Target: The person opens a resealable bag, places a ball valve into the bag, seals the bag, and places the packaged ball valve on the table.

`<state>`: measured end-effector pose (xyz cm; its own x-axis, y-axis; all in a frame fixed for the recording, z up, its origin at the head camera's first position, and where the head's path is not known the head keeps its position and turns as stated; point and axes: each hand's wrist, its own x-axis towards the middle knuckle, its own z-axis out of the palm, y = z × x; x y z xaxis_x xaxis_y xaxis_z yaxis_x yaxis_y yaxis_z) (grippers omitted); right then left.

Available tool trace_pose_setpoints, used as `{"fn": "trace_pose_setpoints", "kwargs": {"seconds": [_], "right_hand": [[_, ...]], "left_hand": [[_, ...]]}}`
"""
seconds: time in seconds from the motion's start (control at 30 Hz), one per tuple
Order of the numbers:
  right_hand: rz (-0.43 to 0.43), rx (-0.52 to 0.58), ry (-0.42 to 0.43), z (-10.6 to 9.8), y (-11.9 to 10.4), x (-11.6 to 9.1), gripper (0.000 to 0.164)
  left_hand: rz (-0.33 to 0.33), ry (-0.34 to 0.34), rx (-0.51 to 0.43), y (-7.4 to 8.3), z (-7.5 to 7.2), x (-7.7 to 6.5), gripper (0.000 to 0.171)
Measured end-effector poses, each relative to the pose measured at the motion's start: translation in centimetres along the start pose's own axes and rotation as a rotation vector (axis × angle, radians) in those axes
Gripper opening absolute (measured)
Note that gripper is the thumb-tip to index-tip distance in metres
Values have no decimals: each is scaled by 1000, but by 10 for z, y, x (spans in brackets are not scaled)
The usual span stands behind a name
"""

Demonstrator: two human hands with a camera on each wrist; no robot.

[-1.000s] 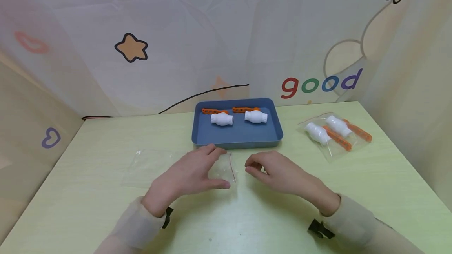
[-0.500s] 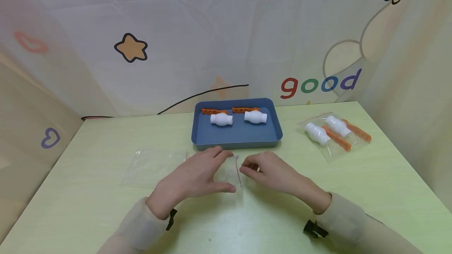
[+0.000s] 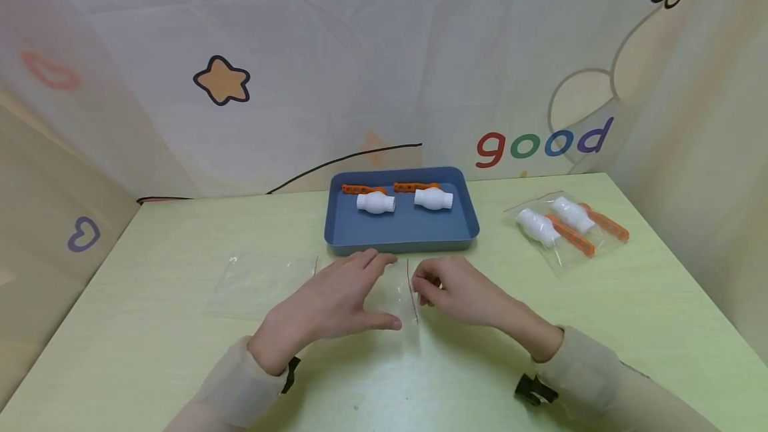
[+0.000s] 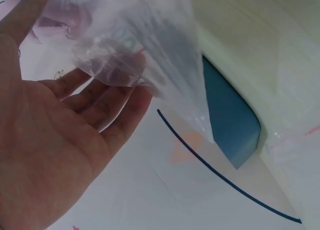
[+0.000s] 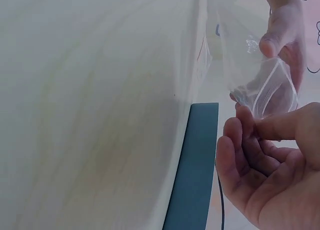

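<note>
My left hand (image 3: pixel 327 295) holds a clear zip bag (image 3: pixel 390 289) with a red strip along its mouth, thumb on one side and fingers on the other. The mouth faces right, toward my right hand (image 3: pixel 462 289), whose thumb and index finger pinch its edge. In the right wrist view the bag (image 5: pixel 275 85) gapes a little between the two hands. The left wrist view shows the film (image 4: pixel 165 65) lying across my fingers; nothing is visible inside it. Another flat clear bag (image 3: pixel 258 285) lies on the table, partly hidden by my left hand.
Behind my hands stands a blue tray (image 3: pixel 402 235) with two white bulb-shaped plastic pieces (image 3: pixel 376 203) and two orange perforated strips (image 3: pixel 417 187). A filled bag (image 3: pixel 558 255) with similar pieces lies at the right. A printed cloth (image 3: pixel 300 85) hangs behind.
The left hand has brought the bag slightly right. My right hand, apart from it a second ago, has moved left to the mouth and now pinches its edge.
</note>
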<state>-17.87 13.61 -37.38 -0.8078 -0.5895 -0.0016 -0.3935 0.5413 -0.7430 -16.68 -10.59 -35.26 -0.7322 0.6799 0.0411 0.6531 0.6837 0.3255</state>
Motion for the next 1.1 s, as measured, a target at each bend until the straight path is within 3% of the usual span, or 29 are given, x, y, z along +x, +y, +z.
{"fn": "trace_pose_setpoints", "kwargs": {"seconds": [0.4,0.53,0.9,1.1], "right_hand": [[37,68,46,-6,3,-3,21],[22,65,67,-7,3,-3,22],[47,72,104,-8,5,-5,13],[22,51,210,-8,5,-7,10]], "left_hand": [[-80,-25,18,-7,2,-5,103],[-83,-24,20,-9,3,-6,96],[-32,70,13,-11,1,-5,80],[-32,76,17,-12,2,-5,76]]}}
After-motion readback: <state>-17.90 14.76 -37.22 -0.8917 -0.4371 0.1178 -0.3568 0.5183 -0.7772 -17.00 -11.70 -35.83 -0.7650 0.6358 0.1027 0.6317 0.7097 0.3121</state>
